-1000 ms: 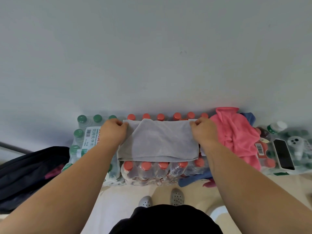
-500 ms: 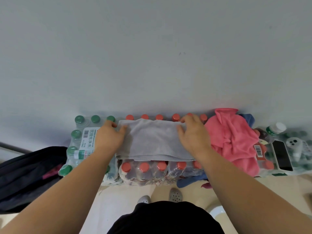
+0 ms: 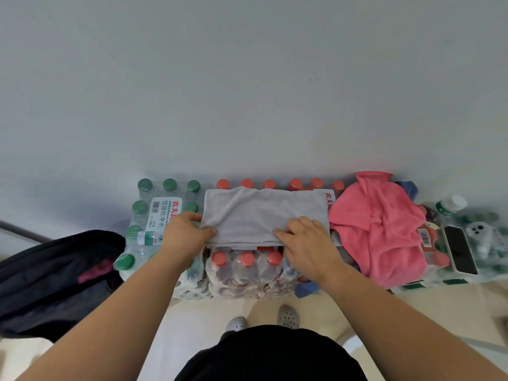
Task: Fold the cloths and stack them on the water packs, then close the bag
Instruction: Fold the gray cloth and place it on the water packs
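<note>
A grey cloth, folded to a flat rectangle, lies on the red-capped water pack. My left hand pinches its near left corner with thumb and fingers. My right hand rests on the near right part of the cloth, its fingers bent at the front edge. A crumpled pink cloth is heaped on the packs to the right, with a blue cloth showing behind it and below at the floor. A dark bag lies open at the left, something magenta inside it.
A green-capped water pack stands left of the red-capped one, against the grey wall. At the far right a phone, a small white device and a loose bottle lie on another pack. My feet in grey clogs stand on the pale floor.
Both hands slid from the cloth's far corners to its near edge. The right hand moved left onto the cloth; the left now pinches the near left corner.
</note>
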